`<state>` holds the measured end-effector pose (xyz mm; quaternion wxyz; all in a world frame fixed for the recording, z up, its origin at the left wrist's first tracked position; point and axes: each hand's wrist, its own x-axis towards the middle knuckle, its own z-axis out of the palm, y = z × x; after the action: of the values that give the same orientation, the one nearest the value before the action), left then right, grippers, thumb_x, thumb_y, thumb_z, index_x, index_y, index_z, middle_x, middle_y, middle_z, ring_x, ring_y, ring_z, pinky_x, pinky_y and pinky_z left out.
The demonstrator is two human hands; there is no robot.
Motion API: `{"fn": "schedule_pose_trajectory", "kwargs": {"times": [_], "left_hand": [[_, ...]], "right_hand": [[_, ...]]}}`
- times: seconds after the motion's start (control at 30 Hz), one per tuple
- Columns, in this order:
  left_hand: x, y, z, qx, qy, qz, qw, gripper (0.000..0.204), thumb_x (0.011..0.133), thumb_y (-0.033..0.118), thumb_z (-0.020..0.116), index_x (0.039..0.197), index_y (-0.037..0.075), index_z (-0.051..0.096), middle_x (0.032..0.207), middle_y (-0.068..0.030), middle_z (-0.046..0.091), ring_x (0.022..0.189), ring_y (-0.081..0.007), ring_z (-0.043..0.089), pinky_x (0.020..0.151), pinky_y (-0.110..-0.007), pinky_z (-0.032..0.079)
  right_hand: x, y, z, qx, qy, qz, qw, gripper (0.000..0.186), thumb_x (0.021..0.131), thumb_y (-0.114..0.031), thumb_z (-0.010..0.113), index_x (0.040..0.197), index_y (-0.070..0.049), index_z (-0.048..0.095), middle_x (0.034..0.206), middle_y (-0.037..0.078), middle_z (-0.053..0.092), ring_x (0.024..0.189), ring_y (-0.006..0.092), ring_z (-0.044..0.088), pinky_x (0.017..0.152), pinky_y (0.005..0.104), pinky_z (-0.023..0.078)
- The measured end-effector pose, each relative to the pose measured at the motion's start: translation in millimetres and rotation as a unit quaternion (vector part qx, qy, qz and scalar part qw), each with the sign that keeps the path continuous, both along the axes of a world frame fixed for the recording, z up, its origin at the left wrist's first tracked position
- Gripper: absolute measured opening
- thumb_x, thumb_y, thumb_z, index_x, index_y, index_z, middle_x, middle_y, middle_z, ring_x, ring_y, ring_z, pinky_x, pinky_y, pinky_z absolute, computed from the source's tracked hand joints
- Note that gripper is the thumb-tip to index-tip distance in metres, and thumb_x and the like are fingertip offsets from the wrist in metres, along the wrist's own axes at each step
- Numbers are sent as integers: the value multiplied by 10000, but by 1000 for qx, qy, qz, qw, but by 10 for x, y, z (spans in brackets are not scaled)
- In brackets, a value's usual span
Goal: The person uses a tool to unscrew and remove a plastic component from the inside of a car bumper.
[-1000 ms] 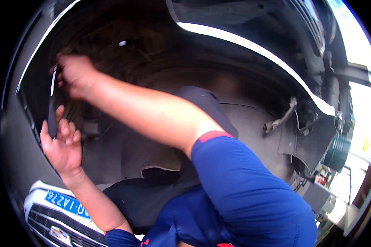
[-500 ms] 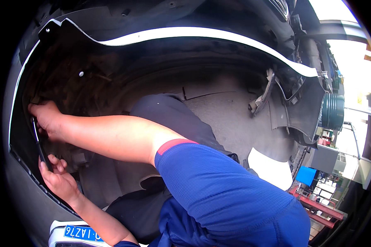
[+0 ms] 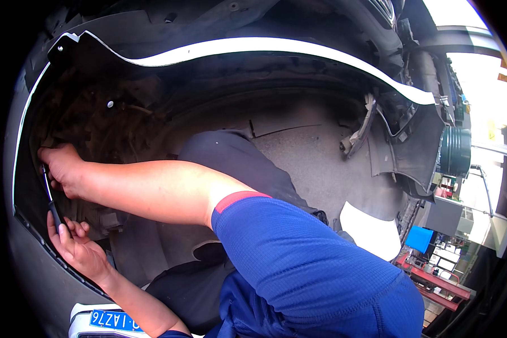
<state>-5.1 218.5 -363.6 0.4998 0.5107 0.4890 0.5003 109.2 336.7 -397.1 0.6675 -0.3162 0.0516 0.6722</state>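
Note:
A screwdriver with a silver shaft and black handle [image 3: 56, 215] is held in my left hand [image 3: 81, 250], its fingers closed round the handle. Its shaft points up along the inner left side of a large dark, curved car panel with a white edge [image 3: 242, 45], which looks like the inside of a bumper. My right hand [image 3: 65, 169] reaches across to that same side, closed beside the upper end of the shaft. Its fingertips press at the dark panel wall; whatever they grip, and the screwdriver's tip, are hidden.
My dark-trousered knee [image 3: 225, 155] is inside the panel's curve, above a grey floor [image 3: 298, 152]. A loose bracket-like part [image 3: 359, 132] and a white sheet [image 3: 370, 230] lie to the right. Beyond are a green drum [image 3: 455, 152] and red metal beams [image 3: 434, 281]. A white car [image 3: 84, 315] stands lower left.
My left hand has shifted its fingers on the screwdriver handle, and the handle has moved slightly up and left. My right hand has moved slightly down, staying at the panel's left side.

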Motion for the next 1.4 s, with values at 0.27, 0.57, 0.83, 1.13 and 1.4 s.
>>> {"fn": "schedule_pose_trajectory", "kwargs": {"times": [0.27, 0.57, 0.83, 1.13, 1.4], "left_hand": [[-245, -30, 124, 31, 91, -1, 995, 354, 1082, 147, 427, 1378, -12, 537, 958, -76, 624, 819, -128, 567, 770, -258, 505], [-323, -437, 38, -44, 11, -109, 993, 475, 949, 161, 589, 1388, -17, 541, 921, -55, 640, 815, -100, 599, 778, -243, 518], [-605, -587, -124, -72, 13, -94, 993, 464, 957, 166, 614, 1374, -18, 529, 930, -52, 642, 849, -105, 593, 796, -258, 501], [-996, -925, -176, -149, 222, -22, 963, 433, 925, 68, 689, 1351, 40, 622, 1109, -54, 667, 957, -119, 607, 884, -287, 497], [-1415, -846, -362, -266, 56, 159, 949, 412, 932, 89, 682, 1315, -16, 571, 956, -57, 657, 659, -63, 500, 677, -244, 450]], "right_hand": [[0, -13, 210, 10, 41, 76, 996, 310, 969, -344, 502, 901, -71, 632, 634, 118, 606, 438, 201, 501, 371, 341, 349], [758, -764, 60, 3, -78, 105, 991, 174, 941, -190, 528, 949, -26, 584, 865, 150, 683, 636, 155, 515, 617, 327, 455], [604, -1071, -165, 57, -114, 305, 944, 319, 836, -89, 503, 1083, 34, 662, 1001, 119, 669, 855, 177, 600, 777, 335, 496], [-116, -1152, -388, 93, -183, 480, 853, 263, 1048, -283, 598, 1105, -31, 648, 868, -2, 631, 685, 65, 470, 617, 222, 371], [-888, -1015, -532, 54, -163, 446, 878, 249, 1057, -291, 601, 976, -59, 647, 837, 10, 650, 646, 70, 477, 593, 238, 409]]}}
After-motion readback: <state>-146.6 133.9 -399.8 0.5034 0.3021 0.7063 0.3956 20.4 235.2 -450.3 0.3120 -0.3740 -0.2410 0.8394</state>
